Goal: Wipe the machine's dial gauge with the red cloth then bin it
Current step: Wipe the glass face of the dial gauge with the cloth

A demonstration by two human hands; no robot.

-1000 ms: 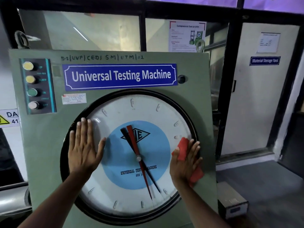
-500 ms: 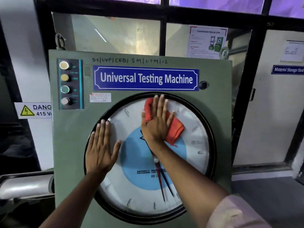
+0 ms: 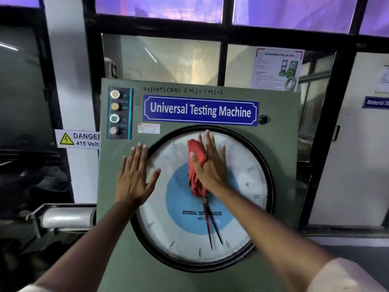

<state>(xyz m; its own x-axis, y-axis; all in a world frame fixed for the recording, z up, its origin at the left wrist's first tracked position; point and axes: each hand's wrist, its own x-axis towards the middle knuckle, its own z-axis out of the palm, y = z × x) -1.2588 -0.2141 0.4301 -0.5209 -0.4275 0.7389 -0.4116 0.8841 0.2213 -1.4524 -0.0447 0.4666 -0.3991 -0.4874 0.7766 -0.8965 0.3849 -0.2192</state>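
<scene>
The large round dial gauge (image 3: 242,199) with a white face, blue centre and black rim fills the front of the green Universal Testing Machine (image 3: 117,239). My right hand (image 3: 210,165) presses the red cloth (image 3: 195,157) flat against the upper middle of the glass, thumb over the cloth. The cloth bunches out to the left of and below my palm. My left hand (image 3: 134,175) lies flat with spread fingers across the dial's upper left rim, holding nothing. Red and black pointers (image 3: 211,230) point downward. No bin is in view.
A button column (image 3: 115,112) sits at the machine's upper left beside the blue nameplate (image 3: 200,110). A yellow "Danger 415 Volts" sign (image 3: 77,139) hangs to the left, above a metal cylinder (image 3: 67,217). Windows with black frames stand behind; a white door (image 3: 357,165) is at right.
My right hand swept the red cloth from the dial's right edge up to the top and now slightly left. My left hand slid outward onto the upper left rim. My view shifted left.
</scene>
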